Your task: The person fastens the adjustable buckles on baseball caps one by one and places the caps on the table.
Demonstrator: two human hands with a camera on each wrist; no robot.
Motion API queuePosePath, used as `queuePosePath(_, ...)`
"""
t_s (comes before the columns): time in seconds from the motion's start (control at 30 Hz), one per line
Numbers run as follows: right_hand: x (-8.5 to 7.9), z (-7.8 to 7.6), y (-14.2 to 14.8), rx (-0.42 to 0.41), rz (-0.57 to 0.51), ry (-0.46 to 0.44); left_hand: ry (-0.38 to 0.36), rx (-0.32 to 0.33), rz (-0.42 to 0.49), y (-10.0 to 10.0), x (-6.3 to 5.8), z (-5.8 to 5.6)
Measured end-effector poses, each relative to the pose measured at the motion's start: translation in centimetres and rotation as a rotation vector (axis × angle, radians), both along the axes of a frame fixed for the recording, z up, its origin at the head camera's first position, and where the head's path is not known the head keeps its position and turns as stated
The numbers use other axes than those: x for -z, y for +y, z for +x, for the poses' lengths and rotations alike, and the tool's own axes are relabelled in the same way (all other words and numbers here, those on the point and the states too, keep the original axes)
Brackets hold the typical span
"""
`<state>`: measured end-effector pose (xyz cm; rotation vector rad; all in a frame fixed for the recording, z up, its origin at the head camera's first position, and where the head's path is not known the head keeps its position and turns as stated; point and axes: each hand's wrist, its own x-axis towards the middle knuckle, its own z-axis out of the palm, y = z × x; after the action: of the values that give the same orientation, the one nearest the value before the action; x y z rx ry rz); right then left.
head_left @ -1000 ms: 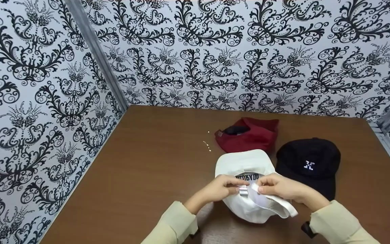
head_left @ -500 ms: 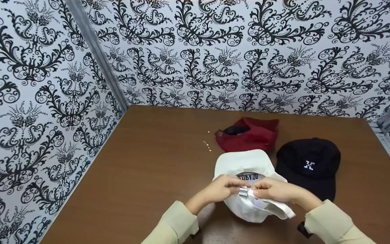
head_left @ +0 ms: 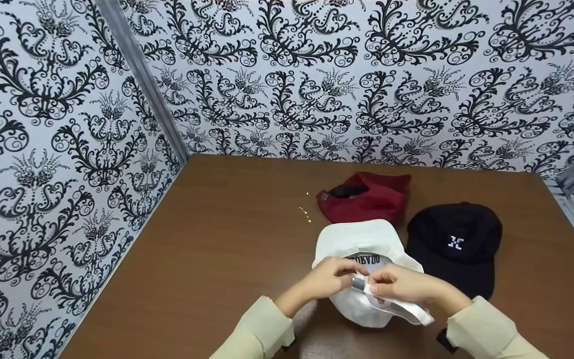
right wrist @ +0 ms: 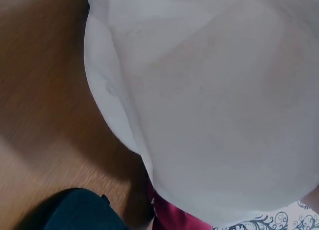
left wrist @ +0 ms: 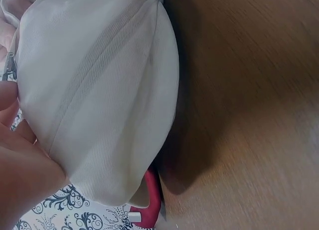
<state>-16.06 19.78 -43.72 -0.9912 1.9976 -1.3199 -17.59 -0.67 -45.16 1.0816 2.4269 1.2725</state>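
Note:
A white baseball cap (head_left: 359, 234) lies on the table with its brim toward the far wall and its back opening facing me. Dark lettering shows inside it. At the back strap, my left hand (head_left: 329, 276) pinches beside the silver metal buckle (head_left: 358, 283). My right hand (head_left: 404, 283) pinches the white strap (head_left: 409, 310) close to that buckle, and a loop of it hangs out to the right. In the left wrist view, the left fingers (left wrist: 25, 175) lie along the edge of the white crown (left wrist: 99, 90). White fabric (right wrist: 209, 105) fills most of the right wrist view.
Beyond the white cap's brim is a red cap (head_left: 379, 202). A black cap (head_left: 454, 232) with a small white emblem sits to the right, near my right hand. The brown table (head_left: 217, 239) meets patterned walls (head_left: 317, 89) at the back and left.
My right hand has moved slightly left and now sits closer to the buckle, with the strap shifting along. The left hand stays nearly in place. Red and black caps have not moved.

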Motion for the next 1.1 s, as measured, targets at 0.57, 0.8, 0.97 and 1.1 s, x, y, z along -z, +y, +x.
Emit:
queuePosePath(0.57, -0.8, 0.3, -0.5, 0.099, -0.038, -0.131, -0.034, -0.097, 0.089, 0.0, 0.5, 0.2)
queuePosePath(0.8, -3.0, 0.3, 1.3, 0.053, 0.103, -0.125, -0.069, -0.106, 0.151, -0.3, 0.7, 0.0)
queuePosePath(0.97, -4.0, 0.7, 2.0, 0.047, 0.168, -0.219, -0.106, -0.103, 0.155, -0.4, 0.6, -0.1)
queuePosePath(1.1, -3.9, 0.9, 1.8, 0.057, 0.176, -0.218, -0.130, -0.091, 0.158, -0.3, 0.6, -0.1)
